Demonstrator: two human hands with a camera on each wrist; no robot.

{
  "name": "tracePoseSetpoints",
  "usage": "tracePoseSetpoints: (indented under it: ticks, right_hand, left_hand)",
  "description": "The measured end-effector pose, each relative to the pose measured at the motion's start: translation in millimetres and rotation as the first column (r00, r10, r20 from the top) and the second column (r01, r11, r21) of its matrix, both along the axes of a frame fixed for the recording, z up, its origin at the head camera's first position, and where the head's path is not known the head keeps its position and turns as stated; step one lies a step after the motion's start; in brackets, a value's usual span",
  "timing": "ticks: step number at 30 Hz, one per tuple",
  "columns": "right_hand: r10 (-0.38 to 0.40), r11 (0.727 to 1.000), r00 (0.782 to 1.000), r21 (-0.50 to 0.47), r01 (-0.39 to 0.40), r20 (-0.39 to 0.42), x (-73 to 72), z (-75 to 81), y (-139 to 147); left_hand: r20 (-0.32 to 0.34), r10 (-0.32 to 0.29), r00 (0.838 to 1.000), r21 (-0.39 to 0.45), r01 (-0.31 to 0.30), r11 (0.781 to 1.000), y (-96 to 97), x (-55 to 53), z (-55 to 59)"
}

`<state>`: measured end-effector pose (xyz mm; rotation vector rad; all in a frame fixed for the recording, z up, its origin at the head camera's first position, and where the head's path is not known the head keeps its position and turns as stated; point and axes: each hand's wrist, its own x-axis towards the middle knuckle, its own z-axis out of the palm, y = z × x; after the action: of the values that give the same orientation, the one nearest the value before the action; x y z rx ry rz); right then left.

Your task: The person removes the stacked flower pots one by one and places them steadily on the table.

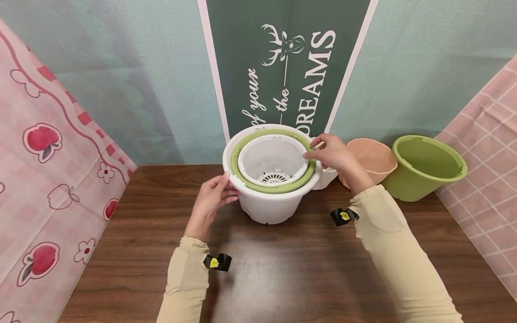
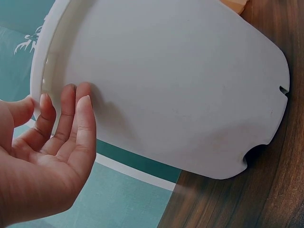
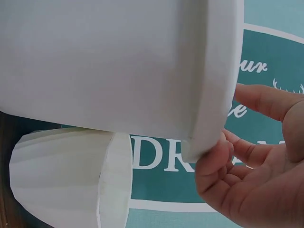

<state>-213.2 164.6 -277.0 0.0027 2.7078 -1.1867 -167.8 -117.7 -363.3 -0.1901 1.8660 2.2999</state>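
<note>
A large white flowerpot [image 1: 268,208] stands upright on the table, with a green flowerpot [image 1: 274,189] nested inside it. Within the green one sits a smaller white flowerpot [image 1: 269,154], its slotted bottom showing. My left hand [image 1: 212,197] holds the large pot's rim at the left, thumb on the edge and fingers bent beneath against the outer wall [image 2: 166,71]. On the right side, my right hand [image 1: 334,154] grips the rims; its thumb reaches the innermost rim. In the right wrist view, curled fingers [image 3: 213,164] touch the white rim [image 3: 223,71].
Right of the nested pots, a white faceted pot [image 1: 325,179] is partly hidden behind the right hand. Beside it stand a peach pot [image 1: 369,154] and an upright green pot [image 1: 412,181]. A printed cloth [image 1: 169,89] hangs behind the brown wooden table [image 1: 266,269].
</note>
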Motion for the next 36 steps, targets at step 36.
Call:
tracePoseSetpoints:
  ticks: [36]
  right_hand:
    - [-0.055, 0.957, 0.997, 0.281, 0.069, -0.056, -9.5, -7.1, -17]
  left_hand:
    - [0.009, -0.002, 1.000, -0.010, 0.002, 1.000, -0.3, 0.7, 2.4]
